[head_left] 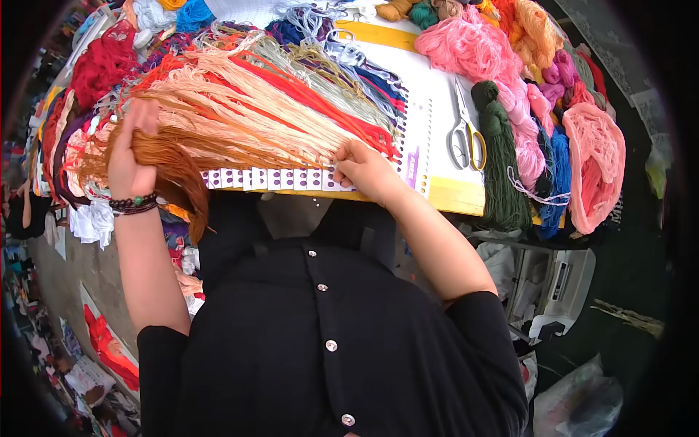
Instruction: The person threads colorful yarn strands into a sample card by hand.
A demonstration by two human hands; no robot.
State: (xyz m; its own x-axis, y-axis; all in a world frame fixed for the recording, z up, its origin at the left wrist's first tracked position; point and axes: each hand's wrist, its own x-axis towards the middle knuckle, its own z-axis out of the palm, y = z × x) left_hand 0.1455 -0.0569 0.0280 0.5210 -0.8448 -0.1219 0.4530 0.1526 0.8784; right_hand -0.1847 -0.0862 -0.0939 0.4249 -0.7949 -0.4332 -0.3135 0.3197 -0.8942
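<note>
A white card (429,138) with rows of punched holes and purple number labels lies on the table, with many thread bundles (277,102) in peach, red, olive and blue fanned across it. My left hand (131,156) grips the brown and orange thread bundle (171,164) at the card's left end; a beaded bracelet sits on that wrist. My right hand (368,171) pinches a thread end at the card's near edge, beside the labelled holes.
Scissors (466,135) with yellow handles lie on the card's right part. Beside them is a dark green skein (502,160), then pink, blue and orange skeins (539,95) heaped at right. A yellow ruler (378,35) lies at the far edge. A grey machine (550,288) sits below the table.
</note>
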